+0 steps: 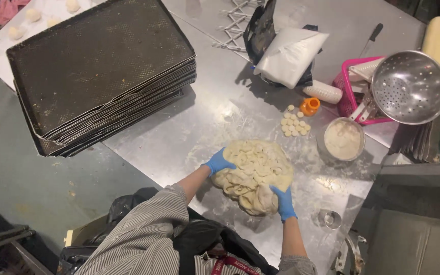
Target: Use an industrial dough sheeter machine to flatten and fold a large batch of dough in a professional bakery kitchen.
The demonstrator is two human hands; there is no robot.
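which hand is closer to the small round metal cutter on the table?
Right. The right hand grips the near edge of the dough mass, just up-left of the round cutter. The left hand holds the dough's far-left side, well away from it.

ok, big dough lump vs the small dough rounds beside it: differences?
The dough lump is one large, ragged, folded mass; the dough rounds are many tiny neat discs. The left hand and right hand, both blue-gloved, grip the lump; the rounds lie untouched. Both are pale and sit on the floured metal table.

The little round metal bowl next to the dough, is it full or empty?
Nearly full: the small round metal bowl on the steel table holds pale, floury-looking stuff almost to its rim. What it is, I cannot tell.
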